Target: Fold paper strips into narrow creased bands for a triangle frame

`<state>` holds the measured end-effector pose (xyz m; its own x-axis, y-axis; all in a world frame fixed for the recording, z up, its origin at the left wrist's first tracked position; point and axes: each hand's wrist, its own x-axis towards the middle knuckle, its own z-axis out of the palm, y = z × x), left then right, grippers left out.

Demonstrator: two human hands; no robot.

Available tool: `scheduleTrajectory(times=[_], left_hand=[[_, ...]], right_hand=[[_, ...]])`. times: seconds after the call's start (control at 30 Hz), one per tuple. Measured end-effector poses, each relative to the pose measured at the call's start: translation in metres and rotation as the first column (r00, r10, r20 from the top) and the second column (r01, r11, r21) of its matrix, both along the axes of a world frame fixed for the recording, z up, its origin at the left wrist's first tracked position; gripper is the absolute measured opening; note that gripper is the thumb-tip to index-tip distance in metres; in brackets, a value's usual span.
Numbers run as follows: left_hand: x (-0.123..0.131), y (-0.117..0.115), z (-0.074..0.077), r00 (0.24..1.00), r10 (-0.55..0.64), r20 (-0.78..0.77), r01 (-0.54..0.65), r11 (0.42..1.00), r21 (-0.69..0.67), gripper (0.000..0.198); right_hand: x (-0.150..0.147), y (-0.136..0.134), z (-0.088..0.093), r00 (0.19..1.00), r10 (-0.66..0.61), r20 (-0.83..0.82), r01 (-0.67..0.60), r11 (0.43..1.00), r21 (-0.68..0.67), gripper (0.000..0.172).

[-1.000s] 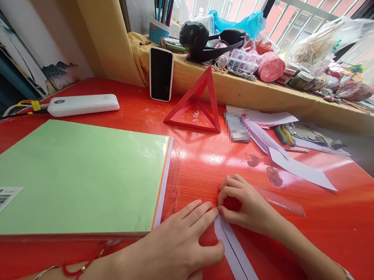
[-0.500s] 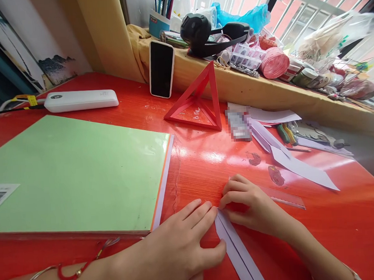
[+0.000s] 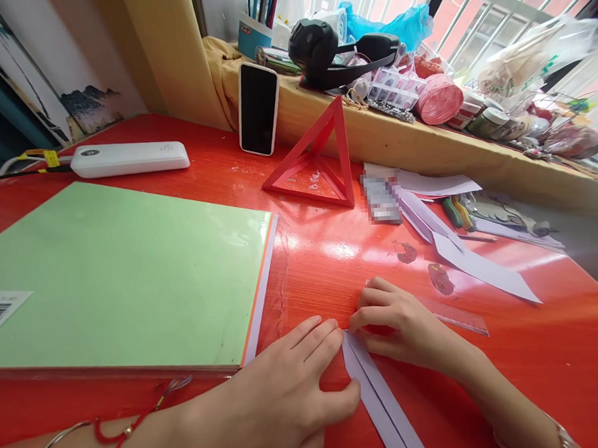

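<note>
A long folded strip of lavender paper (image 3: 383, 407) lies on the red table (image 3: 331, 262), running from its tip between my hands toward the lower right. My left hand (image 3: 288, 392) lies flat beside the strip, its fingers stretched out and pressing at the left edge near the tip. My right hand (image 3: 404, 319) is curled, its fingertips pinching the strip's tip. A clear ruler (image 3: 459, 317) lies just behind my right hand.
A green sheet stack (image 3: 116, 280) fills the left. A red paper pyramid frame (image 3: 316, 163), phone (image 3: 257, 109) and white power bank (image 3: 130, 158) stand farther back. Lavender paper pieces (image 3: 471, 258) and pliers (image 3: 456, 214) lie at right. The sill (image 3: 421, 77) holds clutter.
My hands stay at the strip's tip; the right hand's fingers have shifted slightly along the fold. The view has tilted down a little.
</note>
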<state>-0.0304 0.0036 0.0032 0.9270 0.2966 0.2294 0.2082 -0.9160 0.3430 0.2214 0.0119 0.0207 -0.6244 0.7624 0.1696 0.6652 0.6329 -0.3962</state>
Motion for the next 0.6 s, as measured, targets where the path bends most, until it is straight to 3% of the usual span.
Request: scheduleTrajectory(times=[0.37,0.6], left_hand=[[0.0003,0.0059,0.005,0.997,-0.053,-0.063,0.049,0.997,-0.058,0.036],[0.0014,0.0044,0.006,0.998,-0.032,-0.053,0.033,0.999,0.005,0.035]], right_hand=[[0.0003,-0.0005,-0.0005,0.997,0.072,-0.006,-0.071,0.994,0.085,0.019],[0.0032,0.0018,0.0009,0.996,0.052,-0.074,-0.056,0.997,-0.048,0.012]])
